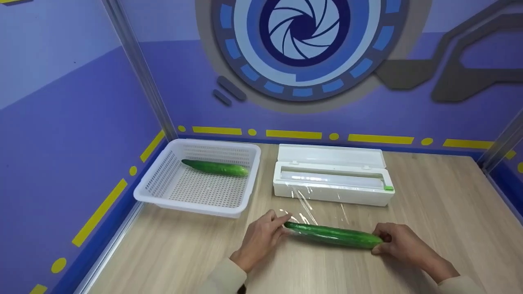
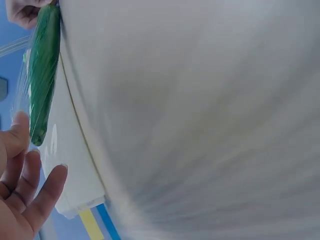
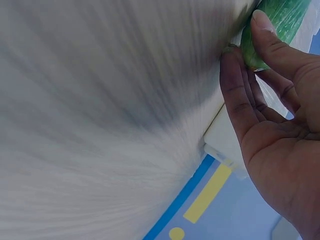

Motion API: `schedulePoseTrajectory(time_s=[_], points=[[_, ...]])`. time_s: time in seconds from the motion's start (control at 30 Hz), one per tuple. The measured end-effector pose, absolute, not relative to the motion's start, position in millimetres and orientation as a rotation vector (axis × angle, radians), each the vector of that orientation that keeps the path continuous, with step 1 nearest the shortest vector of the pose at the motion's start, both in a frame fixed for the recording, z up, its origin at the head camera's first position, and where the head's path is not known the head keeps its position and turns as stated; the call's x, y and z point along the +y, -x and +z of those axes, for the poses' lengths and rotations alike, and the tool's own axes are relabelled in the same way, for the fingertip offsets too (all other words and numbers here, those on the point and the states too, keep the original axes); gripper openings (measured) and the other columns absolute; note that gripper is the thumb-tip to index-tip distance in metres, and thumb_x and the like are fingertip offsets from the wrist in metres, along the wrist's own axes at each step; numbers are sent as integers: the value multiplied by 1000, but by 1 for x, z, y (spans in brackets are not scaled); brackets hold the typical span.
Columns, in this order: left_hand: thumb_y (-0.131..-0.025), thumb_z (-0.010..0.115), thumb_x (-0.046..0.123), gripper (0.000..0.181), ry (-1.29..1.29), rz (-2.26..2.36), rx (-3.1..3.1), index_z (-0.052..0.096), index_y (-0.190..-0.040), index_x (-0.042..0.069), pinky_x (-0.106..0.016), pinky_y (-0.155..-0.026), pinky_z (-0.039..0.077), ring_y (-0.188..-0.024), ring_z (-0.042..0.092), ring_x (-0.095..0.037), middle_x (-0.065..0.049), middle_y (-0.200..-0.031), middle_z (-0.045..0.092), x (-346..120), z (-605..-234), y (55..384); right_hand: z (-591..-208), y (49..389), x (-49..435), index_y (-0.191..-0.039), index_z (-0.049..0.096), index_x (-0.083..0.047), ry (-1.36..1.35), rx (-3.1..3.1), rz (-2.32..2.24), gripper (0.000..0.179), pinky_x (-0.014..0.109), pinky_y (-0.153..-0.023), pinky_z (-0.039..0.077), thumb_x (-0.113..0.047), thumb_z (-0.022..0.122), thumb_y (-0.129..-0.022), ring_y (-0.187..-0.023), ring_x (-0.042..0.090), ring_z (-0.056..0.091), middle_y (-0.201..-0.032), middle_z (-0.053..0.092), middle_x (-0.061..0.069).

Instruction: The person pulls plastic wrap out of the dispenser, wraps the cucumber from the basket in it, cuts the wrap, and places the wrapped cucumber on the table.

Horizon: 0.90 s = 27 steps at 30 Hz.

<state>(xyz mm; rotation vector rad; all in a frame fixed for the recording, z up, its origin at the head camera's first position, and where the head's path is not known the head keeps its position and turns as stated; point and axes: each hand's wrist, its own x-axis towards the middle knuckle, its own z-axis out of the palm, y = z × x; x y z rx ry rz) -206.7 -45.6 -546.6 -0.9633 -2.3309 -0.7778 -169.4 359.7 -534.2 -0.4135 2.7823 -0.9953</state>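
Observation:
A long green cucumber (image 1: 333,236) lies crosswise near the front of the table, glossy with clear plastic wrap (image 1: 304,208) that stretches back to a roll. At its dark left tip is my left hand (image 1: 261,234), index finger extended over the film. The left wrist view shows this hand's fingers (image 2: 50,192) spread below the cucumber's tip. My right hand (image 1: 402,243) grips the paler right end. In the right wrist view, the thumb (image 3: 280,50) presses one side of the cucumber (image 3: 285,22) and the fingers curve round its end.
The wrap roll (image 1: 331,179) sits in a white dispenser box (image 1: 335,197), its lid (image 1: 331,155) raised, behind the cucumber. At the back left stands a white perforated basket (image 1: 196,208) with another cucumber (image 1: 214,168) inside. Blue-purple walls (image 1: 245,114) border the wooden table (image 1: 327,273).

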Motion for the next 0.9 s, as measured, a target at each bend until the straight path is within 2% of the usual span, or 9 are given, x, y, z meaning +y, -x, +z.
schedulePoseTrajectory(time_s=[0.1,0.37,0.63,0.9], points=[[-92,81,27,36,978,-739,-2368,80,-126,15,-13,-60,34,-70,34,-1,6,-83,49,-41,-540,218,-536,168,360,-93,71,-17,432,2790,-1014,24,26,-65,44,-21,92,-82,-75,7,51,-83,61,-6],[-95,80,23,17,1015,-704,-2445,85,-109,15,-21,-66,46,-77,54,-9,5,-88,58,-34,-525,237,-537,168,361,-92,70,-19,513,2808,-1031,24,26,-65,44,-22,91,-82,-75,5,51,-82,60,-9],[-97,78,23,12,1026,-706,-2586,85,-102,14,-20,-65,43,-74,50,-7,6,-85,55,-33,-522,246,-536,170,360,-91,68,-19,540,2814,-999,24,27,-64,43,-22,90,-82,-76,6,50,-83,58,-8],[-94,81,22,8,1015,-791,-2660,83,-91,15,-22,-65,42,-72,47,-6,9,-81,51,-34,-525,246,-535,170,361,-96,70,-18,511,2778,-987,23,27,-65,45,-22,89,-84,-77,6,51,-86,60,-8]])
